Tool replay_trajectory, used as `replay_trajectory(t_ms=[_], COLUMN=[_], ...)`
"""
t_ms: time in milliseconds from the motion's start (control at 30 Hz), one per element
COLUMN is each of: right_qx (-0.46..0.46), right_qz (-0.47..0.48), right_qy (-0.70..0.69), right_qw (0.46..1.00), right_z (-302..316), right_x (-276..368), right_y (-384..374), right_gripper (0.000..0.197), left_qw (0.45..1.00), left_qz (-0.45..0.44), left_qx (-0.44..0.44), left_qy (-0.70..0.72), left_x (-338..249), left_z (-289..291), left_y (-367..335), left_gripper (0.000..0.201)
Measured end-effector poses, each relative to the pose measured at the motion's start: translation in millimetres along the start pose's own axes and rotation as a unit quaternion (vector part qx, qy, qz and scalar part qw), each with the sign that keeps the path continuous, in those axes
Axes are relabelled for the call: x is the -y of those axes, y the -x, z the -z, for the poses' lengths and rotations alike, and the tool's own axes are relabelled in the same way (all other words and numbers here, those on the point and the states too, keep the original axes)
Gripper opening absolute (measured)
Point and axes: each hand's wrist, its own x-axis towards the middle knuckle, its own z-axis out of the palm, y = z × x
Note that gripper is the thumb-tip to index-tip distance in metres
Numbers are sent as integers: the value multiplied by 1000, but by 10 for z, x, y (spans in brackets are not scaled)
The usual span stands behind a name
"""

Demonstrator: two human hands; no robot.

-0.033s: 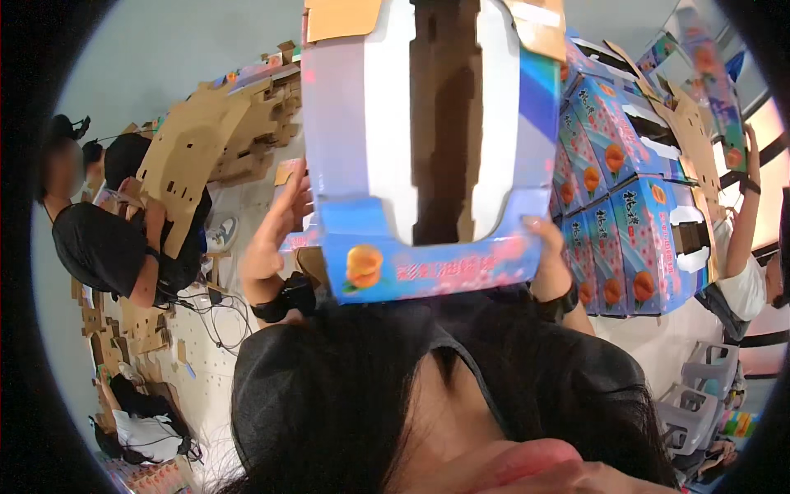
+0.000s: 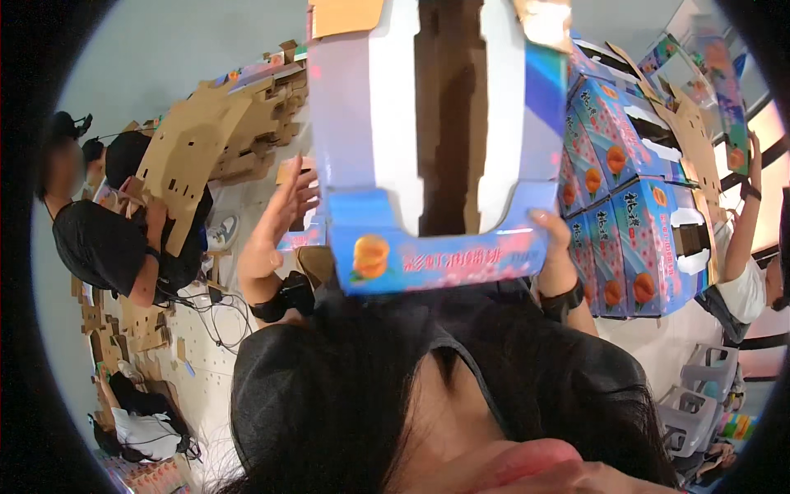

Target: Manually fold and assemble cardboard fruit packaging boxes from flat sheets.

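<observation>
A blue and pink cardboard box (image 2: 448, 262) with a printed peach is held up before my chest. Its top shows white flaps on both sides of a long opening with brown cardboard inside. My right hand (image 2: 556, 247) grips the lower right corner, its thumb over the front edge and its other fingers hidden behind. Beside the box's left side is my left hand (image 2: 276, 226), fingers spread and a small gap between it and the cardboard. Both wrists wear dark bands.
On the right, similar boxes (image 2: 642, 247) are stacked, with flat brown cardboard (image 2: 695, 140) alongside. A person at the far right raises a long printed carton (image 2: 724, 99). Another person at left handles a brown sheet (image 2: 185, 156). Cables (image 2: 218, 317) lie on the floor; grey stools (image 2: 695, 403) stand lower right.
The box has shifted slightly right and up with my right hand. My left hand has come a little farther from its left side.
</observation>
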Motion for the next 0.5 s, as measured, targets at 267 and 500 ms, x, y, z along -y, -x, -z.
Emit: replay_trajectory(t_ms=[267,500], right_qx=[-241,-254], right_qz=[269,175], right_qy=[136,13], right_qw=[923,951], right_z=[326,1642], right_x=[1160,2518], right_y=[-255,-157], right_gripper=[61,45], left_qw=[999,999], left_qz=[-16,-17], left_qx=[-6,42], left_qy=[-38,-10], left_x=[84,122], left_z=[89,203], left_y=[111,74], left_gripper=[110,94])
